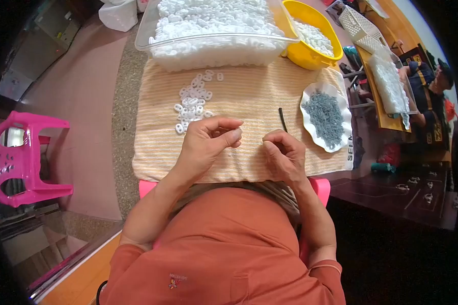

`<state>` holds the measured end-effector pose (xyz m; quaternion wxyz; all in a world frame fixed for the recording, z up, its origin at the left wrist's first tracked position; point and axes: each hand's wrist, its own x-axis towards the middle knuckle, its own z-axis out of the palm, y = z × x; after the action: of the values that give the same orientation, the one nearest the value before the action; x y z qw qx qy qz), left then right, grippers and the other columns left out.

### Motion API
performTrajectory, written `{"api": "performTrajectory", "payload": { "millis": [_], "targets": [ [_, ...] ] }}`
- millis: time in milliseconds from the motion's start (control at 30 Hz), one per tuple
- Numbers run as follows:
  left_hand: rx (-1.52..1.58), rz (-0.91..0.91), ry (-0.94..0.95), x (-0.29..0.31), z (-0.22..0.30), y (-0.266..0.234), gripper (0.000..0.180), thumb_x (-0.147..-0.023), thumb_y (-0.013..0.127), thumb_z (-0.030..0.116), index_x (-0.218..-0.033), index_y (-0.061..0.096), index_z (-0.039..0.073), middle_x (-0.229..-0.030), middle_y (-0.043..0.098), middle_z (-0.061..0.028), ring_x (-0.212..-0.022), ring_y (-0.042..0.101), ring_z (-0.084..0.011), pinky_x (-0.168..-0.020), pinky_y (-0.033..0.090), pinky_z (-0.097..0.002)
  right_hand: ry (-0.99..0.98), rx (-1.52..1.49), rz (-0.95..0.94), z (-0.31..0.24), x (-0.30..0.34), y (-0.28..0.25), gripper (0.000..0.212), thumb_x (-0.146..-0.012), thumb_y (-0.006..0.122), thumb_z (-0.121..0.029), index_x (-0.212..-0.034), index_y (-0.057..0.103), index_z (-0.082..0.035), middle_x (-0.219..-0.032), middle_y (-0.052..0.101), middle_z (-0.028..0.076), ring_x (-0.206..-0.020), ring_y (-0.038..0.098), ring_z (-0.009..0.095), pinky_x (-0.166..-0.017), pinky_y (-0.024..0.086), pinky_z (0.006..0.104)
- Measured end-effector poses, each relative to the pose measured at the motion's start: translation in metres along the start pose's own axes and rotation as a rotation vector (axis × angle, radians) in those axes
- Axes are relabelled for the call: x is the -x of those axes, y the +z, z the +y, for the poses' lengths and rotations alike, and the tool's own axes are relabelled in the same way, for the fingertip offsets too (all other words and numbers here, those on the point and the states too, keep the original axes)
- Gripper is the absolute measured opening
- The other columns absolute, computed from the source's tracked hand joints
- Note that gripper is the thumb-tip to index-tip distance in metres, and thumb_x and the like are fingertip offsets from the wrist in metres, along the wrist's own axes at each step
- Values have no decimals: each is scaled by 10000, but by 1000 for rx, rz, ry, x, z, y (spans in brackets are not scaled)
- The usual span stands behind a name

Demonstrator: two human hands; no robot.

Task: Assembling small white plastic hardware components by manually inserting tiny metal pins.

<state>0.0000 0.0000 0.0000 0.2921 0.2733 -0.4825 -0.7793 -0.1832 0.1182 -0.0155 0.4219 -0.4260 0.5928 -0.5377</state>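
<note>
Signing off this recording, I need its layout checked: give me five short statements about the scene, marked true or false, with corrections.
1. The yellow tub stands to the right of the clear bin. True.
2. The loose white pieces lie just beyond the right hand. False: they lie just beyond the left hand.
3. The wavy-edged white dish holds small grey-blue pieces. True.
4. The black stick lies inside the dish. False: the black stick lies on the striped cloth, left of the dish.
5. The two hands are clasped together. False: a gap separates the left hand from the right hand.
</note>
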Motion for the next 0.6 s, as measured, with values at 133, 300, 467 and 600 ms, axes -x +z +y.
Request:
{"api": "performTrajectory", "payload": {
  "millis": [133, 300, 467, 600],
  "targets": [
    [35, 31, 2, 0, -2, 4, 158, -852, 673, 29, -1004, 648, -7, -855, 660, -52, -756, 630, -108, -719, 531, -246, -56, -1, 22, -8, 2, 2, 55, -922, 564, -11, -949, 593, 27, -963, 594, 52, -623, 493, 35, -544, 403, 177],
    [14, -17, -7, 0, -6, 3, 150, -860, 664, 27, -1001, 638, -20, -866, 656, -48, -761, 609, -91, -705, 520, -237, -280, 3, 33, -4, 4, 9, 69, -919, 567, -3, -979, 590, 24, -1079, 602, 107, -701, 506, 47, -620, 427, 188],
    [49, -70, -33, 2, -7, 6, 142, -848, 672, 12, -981, 632, -18, -851, 652, -48, -758, 610, -93, -692, 515, -233, -309, 45, -41, -13, 9, 17, 98, -916, 564, 12, -1013, 581, 6, -1201, 586, 171, -755, 524, 66, -658, 445, 201],
    [-21, -108, -55, 1, -8, 3, 136, -843, 680, 17, -966, 632, -17, -846, 653, -45, -761, 612, -91, -697, 513, -232, -217, 149, -69, -21, 9, 19, 88, -874, 591, -1, -962, 584, -7, -1156, 628, 174, -977, 618, 211, -820, 494, 306]
  ]
}}
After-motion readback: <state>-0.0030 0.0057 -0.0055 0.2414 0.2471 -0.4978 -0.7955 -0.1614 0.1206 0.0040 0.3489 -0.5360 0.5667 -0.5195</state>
